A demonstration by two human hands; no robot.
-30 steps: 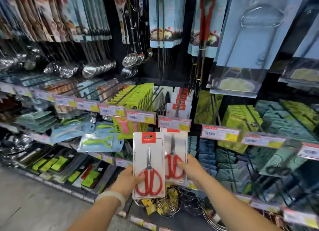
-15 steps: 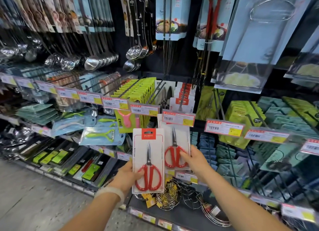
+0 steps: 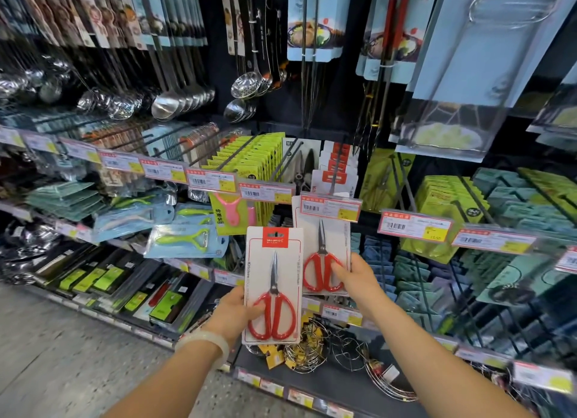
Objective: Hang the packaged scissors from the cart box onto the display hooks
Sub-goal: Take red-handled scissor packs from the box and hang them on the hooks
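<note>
My left hand [image 3: 232, 314] grips a white card pack of red-handled scissors [image 3: 273, 285] by its lower left edge, held upright in front of the shelf. My right hand [image 3: 354, 277] holds a second scissors pack [image 3: 321, 255] by its lower right. That pack's top sits behind the price tag [image 3: 329, 208] at the tip of a display hook [image 3: 335, 175]. More scissors packs [image 3: 338, 164] hang further back on that hook. The cart box is out of view.
Green card packs [image 3: 249, 161] hang on the hook to the left, with black-handled shears [image 3: 301, 163] between. Ladles and skimmers [image 3: 175, 99] hang above. Peelers [image 3: 184, 239], wire racks [image 3: 315, 349] and knife packs fill lower shelves. Grey floor [image 3: 62, 355] lies at lower left.
Both hands rose slightly with their packs. The right pack's top has slid up behind the hook's price tag. The view came closer to the shelf.
</note>
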